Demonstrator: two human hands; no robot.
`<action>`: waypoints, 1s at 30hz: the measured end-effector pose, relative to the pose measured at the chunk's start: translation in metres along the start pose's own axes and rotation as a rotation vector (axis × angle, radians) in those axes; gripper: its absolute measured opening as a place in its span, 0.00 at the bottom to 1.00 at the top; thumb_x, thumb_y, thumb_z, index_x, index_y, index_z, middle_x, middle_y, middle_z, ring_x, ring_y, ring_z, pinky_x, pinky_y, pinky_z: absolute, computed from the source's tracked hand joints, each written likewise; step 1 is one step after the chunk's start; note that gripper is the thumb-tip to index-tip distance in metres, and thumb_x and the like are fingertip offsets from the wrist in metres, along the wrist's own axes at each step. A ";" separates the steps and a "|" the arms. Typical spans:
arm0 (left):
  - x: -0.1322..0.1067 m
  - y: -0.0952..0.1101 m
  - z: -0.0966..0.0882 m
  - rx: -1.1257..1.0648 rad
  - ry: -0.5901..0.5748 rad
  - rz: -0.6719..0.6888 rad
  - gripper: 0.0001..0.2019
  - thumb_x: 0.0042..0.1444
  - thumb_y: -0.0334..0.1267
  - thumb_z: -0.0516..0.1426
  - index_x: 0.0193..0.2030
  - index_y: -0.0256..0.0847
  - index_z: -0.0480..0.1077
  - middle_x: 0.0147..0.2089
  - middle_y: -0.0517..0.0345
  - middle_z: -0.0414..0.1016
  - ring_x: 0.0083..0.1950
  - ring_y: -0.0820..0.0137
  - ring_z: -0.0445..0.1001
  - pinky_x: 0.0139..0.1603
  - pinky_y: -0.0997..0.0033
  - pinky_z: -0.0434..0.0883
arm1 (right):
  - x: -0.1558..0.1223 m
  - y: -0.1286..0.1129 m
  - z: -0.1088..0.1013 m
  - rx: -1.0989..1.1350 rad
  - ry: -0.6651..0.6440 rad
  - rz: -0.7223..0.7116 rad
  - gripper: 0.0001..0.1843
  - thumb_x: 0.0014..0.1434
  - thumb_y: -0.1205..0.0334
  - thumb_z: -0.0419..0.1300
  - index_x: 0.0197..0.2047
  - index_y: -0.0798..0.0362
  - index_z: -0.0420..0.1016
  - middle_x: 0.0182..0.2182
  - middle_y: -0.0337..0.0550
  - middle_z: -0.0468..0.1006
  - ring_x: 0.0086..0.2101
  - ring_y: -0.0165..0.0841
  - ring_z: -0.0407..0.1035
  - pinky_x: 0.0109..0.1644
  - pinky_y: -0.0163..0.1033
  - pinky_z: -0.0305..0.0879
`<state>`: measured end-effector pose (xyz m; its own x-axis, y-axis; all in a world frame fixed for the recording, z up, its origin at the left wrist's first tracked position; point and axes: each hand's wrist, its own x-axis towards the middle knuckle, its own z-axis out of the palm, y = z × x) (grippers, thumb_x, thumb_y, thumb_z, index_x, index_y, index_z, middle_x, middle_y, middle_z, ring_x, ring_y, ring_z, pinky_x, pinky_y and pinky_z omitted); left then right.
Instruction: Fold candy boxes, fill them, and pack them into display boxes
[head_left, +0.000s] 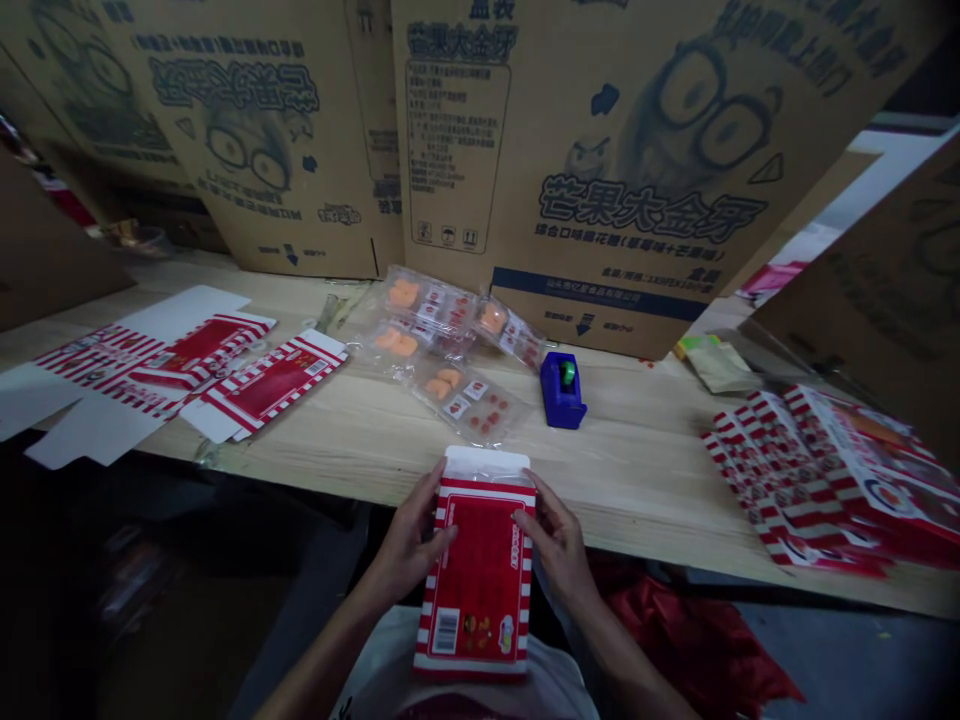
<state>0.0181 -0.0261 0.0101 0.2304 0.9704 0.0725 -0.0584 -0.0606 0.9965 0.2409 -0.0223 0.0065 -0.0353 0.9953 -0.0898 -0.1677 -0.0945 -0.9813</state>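
Note:
I hold a red-and-white striped carton box [477, 580] over my lap, at the near edge of the wooden table [645, 470]. My left hand [409, 545] grips its left side, thumb on the front face. Gripping the right side is my right hand [555, 545], fingers curled around the edge. The box's white top flap rests against the table edge. Clear packets with orange sweets [450, 355] lie on the table just beyond the box.
Flat unfolded striped cartons [187, 375] lie at the left. A stack of finished striped boxes [832, 480] lies at the right. A blue tape dispenser [562, 390] stands mid-table. Large printed cardboard boxes [600, 150] wall the back. Red cloth [690, 640] lies below right.

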 end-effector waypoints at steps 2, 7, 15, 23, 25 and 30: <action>-0.003 -0.001 0.000 0.031 -0.014 -0.023 0.33 0.57 0.39 0.59 0.68 0.43 0.52 0.67 0.43 0.60 0.62 0.56 0.67 0.60 0.58 0.67 | 0.000 0.007 -0.004 -0.131 -0.009 -0.035 0.25 0.58 0.54 0.62 0.58 0.48 0.68 0.56 0.45 0.72 0.53 0.40 0.67 0.57 0.45 0.64; 0.000 0.001 -0.001 0.297 -0.011 -0.062 0.16 0.56 0.43 0.59 0.49 0.39 0.67 0.45 0.51 0.73 0.45 0.63 0.73 0.48 0.64 0.71 | 0.006 0.011 -0.010 -0.397 -0.096 -0.225 0.10 0.63 0.56 0.55 0.39 0.50 0.76 0.37 0.42 0.76 0.39 0.36 0.70 0.45 0.39 0.66; 0.017 0.010 0.007 -0.108 0.232 -0.144 0.13 0.48 0.40 0.64 0.30 0.40 0.61 0.29 0.64 0.65 0.30 0.74 0.66 0.31 0.76 0.64 | 0.021 -0.013 0.004 -0.145 -0.013 -0.055 0.16 0.53 0.55 0.66 0.43 0.48 0.71 0.27 0.34 0.68 0.28 0.30 0.65 0.33 0.34 0.63; 0.017 0.019 -0.005 0.062 0.012 -0.072 0.10 0.54 0.38 0.59 0.42 0.39 0.70 0.36 0.57 0.69 0.39 0.69 0.70 0.40 0.70 0.67 | 0.021 -0.007 -0.005 -0.196 -0.171 -0.121 0.07 0.55 0.56 0.65 0.33 0.51 0.80 0.31 0.40 0.71 0.34 0.33 0.68 0.39 0.37 0.64; 0.015 0.018 -0.010 0.153 -0.015 -0.027 0.08 0.54 0.41 0.60 0.35 0.37 0.73 0.37 0.53 0.70 0.40 0.67 0.71 0.40 0.69 0.68 | 0.019 -0.006 -0.006 -0.300 -0.178 -0.223 0.07 0.55 0.56 0.65 0.36 0.50 0.80 0.37 0.44 0.73 0.40 0.36 0.69 0.44 0.40 0.65; 0.013 0.025 -0.019 0.215 0.001 -0.054 0.11 0.56 0.44 0.59 0.31 0.38 0.77 0.39 0.51 0.73 0.41 0.66 0.72 0.41 0.69 0.69 | 0.019 -0.019 -0.004 -0.362 -0.265 -0.209 0.13 0.61 0.52 0.58 0.37 0.51 0.81 0.39 0.47 0.77 0.41 0.37 0.71 0.45 0.41 0.67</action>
<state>0.0016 -0.0106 0.0356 0.2269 0.9737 0.0190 0.1621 -0.0570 0.9851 0.2469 -0.0013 0.0226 -0.2946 0.9486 0.1153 0.1535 0.1661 -0.9741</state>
